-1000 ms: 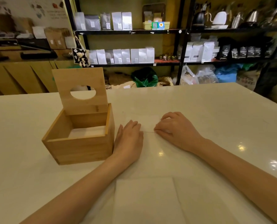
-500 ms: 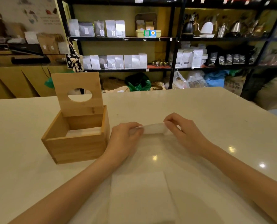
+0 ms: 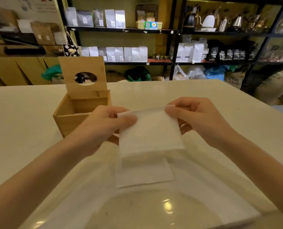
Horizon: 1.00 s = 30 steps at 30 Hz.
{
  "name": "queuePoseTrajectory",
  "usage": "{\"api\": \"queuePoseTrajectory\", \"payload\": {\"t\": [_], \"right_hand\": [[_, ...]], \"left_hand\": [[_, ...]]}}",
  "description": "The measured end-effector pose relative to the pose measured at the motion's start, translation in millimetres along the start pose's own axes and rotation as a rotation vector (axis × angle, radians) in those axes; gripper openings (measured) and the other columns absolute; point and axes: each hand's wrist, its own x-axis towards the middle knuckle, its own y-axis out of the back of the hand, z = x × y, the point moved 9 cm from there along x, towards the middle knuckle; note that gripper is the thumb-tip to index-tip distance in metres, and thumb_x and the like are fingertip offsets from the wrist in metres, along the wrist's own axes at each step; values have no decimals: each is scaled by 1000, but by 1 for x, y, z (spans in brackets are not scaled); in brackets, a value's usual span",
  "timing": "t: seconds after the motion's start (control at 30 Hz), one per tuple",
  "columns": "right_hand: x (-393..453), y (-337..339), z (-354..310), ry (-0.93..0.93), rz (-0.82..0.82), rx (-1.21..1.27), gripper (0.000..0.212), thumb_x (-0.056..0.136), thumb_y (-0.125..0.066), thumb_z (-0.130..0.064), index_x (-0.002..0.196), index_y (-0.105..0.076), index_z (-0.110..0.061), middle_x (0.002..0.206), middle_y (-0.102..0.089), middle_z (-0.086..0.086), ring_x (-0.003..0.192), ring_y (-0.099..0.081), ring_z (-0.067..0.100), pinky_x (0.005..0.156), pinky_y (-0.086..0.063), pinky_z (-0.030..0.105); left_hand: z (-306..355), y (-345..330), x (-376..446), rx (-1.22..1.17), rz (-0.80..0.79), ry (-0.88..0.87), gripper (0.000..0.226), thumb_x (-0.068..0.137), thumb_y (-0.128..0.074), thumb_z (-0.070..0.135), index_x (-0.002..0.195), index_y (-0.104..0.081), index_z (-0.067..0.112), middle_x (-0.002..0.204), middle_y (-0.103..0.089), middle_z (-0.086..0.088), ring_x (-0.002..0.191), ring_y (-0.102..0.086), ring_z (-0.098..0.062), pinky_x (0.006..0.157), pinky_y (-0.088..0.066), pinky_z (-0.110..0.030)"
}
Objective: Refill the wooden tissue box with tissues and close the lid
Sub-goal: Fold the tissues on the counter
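Observation:
A white folded tissue [image 3: 150, 133] hangs in the air above the table, held by its two top corners. My left hand [image 3: 102, 128] pinches the left corner and my right hand [image 3: 198, 119] pinches the right corner. The wooden tissue box [image 3: 66, 119] stands just left of my left hand, partly hidden by it. Its lid [image 3: 83, 76], with an oval hole, stands upright at the back. Another flat tissue [image 3: 144, 174] lies on the table below the held one.
The white table [image 3: 21, 129] stretches wide to both sides. A larger white sheet [image 3: 195, 204] lies near the front edge. Black shelves [image 3: 175, 47] with bags and kettles stand behind the table.
Both hands went from resting on the table to pinching the tissue's far edge, then lifted it up and toward me. The box has not moved on the table.

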Motion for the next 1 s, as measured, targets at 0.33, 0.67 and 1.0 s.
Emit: {"api": "queuePoseTrajectory", "payload": {"t": [0.33,0.67,1.0], "right_hand": [[-30,-39,61,-337,-196,-28,11,82,-64,-10,88,-69,-2,60,-66,5,48,-59,15,43,-50,25],[-26,-30,69,-167,-91,-321,8,83,-62,-16,81,-69,-14,57,-58,0,47,-49,6,48,-38,15],[-27,-34,49,183,-119,-896,46,87,-36,-49,127,-49,-30,121,-53,-9,116,-37,10,94,-31,24]], "left_hand": [[-67,-6,-18,99,-185,265,13,85,-59,17,90,-70,13,69,-73,-5,53,-66,-15,42,-53,-23],[-72,-2,-9,180,-81,141,12,85,-60,16,95,-66,18,47,-65,-1,37,-58,-12,38,-49,-23],[-44,7,-10,803,92,-179,36,84,-54,40,120,-55,34,99,-54,10,86,-50,-5,76,-44,-21]]}}
